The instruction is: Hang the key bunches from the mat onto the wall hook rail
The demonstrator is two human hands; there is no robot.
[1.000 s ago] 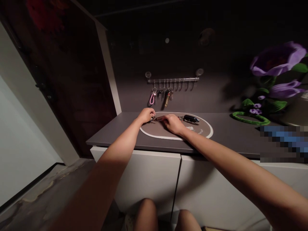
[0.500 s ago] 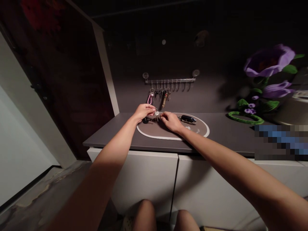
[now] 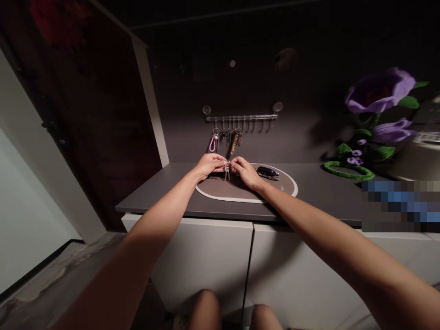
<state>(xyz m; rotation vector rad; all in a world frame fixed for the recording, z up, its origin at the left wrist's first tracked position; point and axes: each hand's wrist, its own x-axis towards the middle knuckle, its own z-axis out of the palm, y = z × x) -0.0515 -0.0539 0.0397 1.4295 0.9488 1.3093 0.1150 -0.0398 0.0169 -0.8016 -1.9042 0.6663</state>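
Observation:
A small bunch of keys (image 3: 227, 173) hangs between my two hands, above a brown oval mat (image 3: 223, 192) with a white rim. My left hand (image 3: 210, 166) pinches the bunch from the left, near its ring. From the right, the closed fingertips of my right hand (image 3: 244, 171) meet the top of the same bunch. A dark car key (image 3: 268, 172) lies on the mat just beyond my right hand. Behind the hands, a clear hook rail (image 3: 242, 118) carries several key sets, among them a pink loop (image 3: 212, 144) and a patterned brown strap (image 3: 234, 144).
The mat rests on a grey countertop (image 3: 154, 192) over white cabinet doors (image 3: 206, 256). At the right stand purple artificial flowers (image 3: 381, 91), a green ring (image 3: 347, 170) and a pale lampshade (image 3: 415, 156). A dark door (image 3: 103, 114) is at the left.
My left hand has moved slightly right and down with the keys, and my right fingertips have come up to them. The two hands are now together at the ring.

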